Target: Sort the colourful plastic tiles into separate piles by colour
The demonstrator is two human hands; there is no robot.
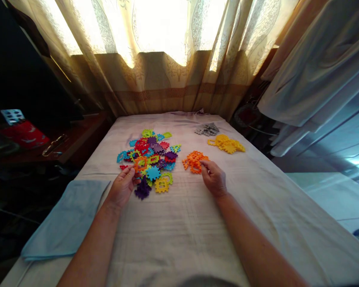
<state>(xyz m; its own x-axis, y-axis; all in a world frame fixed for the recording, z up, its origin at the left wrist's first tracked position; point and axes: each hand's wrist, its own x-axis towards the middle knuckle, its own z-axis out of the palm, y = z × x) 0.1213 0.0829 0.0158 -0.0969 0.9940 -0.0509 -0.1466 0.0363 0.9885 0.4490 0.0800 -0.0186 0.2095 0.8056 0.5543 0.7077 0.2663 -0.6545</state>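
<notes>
My left hand (124, 185) pinches an orange toothed plastic building piece (141, 163), a square frame with an opening, at the near left of a mixed heap (153, 148). Red, purple, blue, green and yellow pieces make up that heap. A dark purple piece (143, 189) and a yellow window-shaped piece (162, 185) lie at its near edge. My right hand (214, 177) is at the right side of a small pile of orange pieces (194, 161). Its fingers are closed together; what sits between them is hidden.
Yellow pieces (226, 144) are piled at the right, with grey pieces (207, 129) behind them. A folded light-blue cloth (68, 219) lies at the left edge of the sheet-covered table (173, 239). Patterned curtains (164, 75) hang behind. Hanging white cloth (311, 71) is at right.
</notes>
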